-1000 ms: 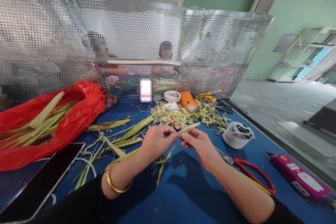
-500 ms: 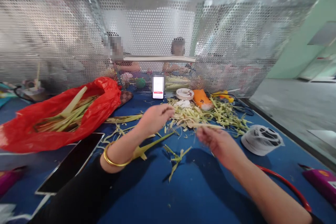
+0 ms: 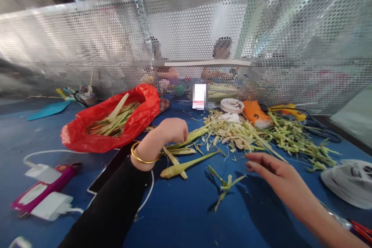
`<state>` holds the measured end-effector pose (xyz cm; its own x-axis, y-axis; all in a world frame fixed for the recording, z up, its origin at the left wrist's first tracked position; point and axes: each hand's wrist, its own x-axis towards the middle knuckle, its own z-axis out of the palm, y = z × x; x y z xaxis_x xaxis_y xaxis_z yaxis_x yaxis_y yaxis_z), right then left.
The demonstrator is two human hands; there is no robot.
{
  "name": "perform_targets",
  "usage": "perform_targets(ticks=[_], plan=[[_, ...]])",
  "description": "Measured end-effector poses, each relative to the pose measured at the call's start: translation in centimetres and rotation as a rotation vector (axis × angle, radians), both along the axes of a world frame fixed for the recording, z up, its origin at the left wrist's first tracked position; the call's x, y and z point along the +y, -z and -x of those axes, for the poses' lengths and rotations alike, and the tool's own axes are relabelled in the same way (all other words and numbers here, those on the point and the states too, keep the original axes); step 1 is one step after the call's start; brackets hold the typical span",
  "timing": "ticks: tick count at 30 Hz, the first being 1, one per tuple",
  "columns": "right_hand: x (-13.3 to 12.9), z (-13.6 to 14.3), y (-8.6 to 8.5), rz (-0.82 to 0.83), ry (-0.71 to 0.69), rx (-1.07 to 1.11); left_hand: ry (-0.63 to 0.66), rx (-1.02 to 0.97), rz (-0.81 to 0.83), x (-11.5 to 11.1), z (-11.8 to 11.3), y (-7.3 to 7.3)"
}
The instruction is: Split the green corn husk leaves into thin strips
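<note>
My left hand (image 3: 173, 130), a gold bangle on its wrist, is closed with curled fingers above some pale green leaf strips (image 3: 195, 135). Whether it grips one of them is hidden. My right hand (image 3: 271, 166) is held over the blue table with fingers stretched out and thumb apart, nothing in it. Between the hands lies a small branching piece of green stalk (image 3: 226, 186). A longer tapered green stalk (image 3: 188, 165) rests across a flat strip, below my left hand. Beyond my right hand is a heap of pale peelings (image 3: 232, 131).
A red plastic bag (image 3: 100, 147) of leaf strips stands left, beside a dark tablet (image 3: 112, 168) and a purple power strip (image 3: 46, 190). At the back are a lit phone (image 3: 199, 96), a tape roll (image 3: 231, 105), an orange packet (image 3: 255, 113) and a perforated screen (image 3: 180, 19). Two people sit behind it.
My view has turned left. The right hand has let go of a thin pale strip and opened. My left hand has drawn back from the middle, its fingers now curled downward.
</note>
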<state>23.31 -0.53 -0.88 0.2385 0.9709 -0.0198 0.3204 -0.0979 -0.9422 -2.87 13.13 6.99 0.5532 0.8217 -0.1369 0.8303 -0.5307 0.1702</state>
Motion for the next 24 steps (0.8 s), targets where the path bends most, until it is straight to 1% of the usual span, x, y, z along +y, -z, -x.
perform_targets(ticks=[3,5,7,10,14,16,18,20,23,24], plan=[[0.2,-0.2,0.4,-0.01,-0.009,-0.086,0.016,0.181,0.036,0.1,-0.9,1.4],[0.3,-0.1,0.7,-0.013,-0.019,-0.102,0.016,0.254,0.021,-0.1,-1.6,2.0],[0.3,0.0,0.9,-0.014,-0.029,-0.095,0.025,0.292,0.006,-0.4,-2.1,2.3],[0.3,0.2,1.2,-0.005,-0.042,-0.104,0.045,0.3,0.003,-0.6,-1.9,2.1],[0.4,0.1,1.3,0.0,-0.033,-0.134,0.03,0.21,-0.066,-0.4,-0.8,1.0],[0.4,0.0,1.3,0.005,-0.018,-0.137,-0.003,0.136,-0.13,-0.1,-0.3,0.4],[0.4,0.0,1.3,0.008,-0.016,-0.136,-0.05,0.058,-0.203,0.2,-0.1,0.1],[0.5,0.1,1.5,0.003,-0.019,-0.13,-0.105,-0.016,-0.271,0.4,-0.3,0.3],[0.5,0.0,1.8,0.003,-0.026,-0.134,-0.169,-0.113,-0.331,0.1,-1.4,1.3],[0.5,0.0,1.9,0.001,-0.029,-0.146,-0.173,-0.142,-0.334,0.0,-1.9,1.6]])
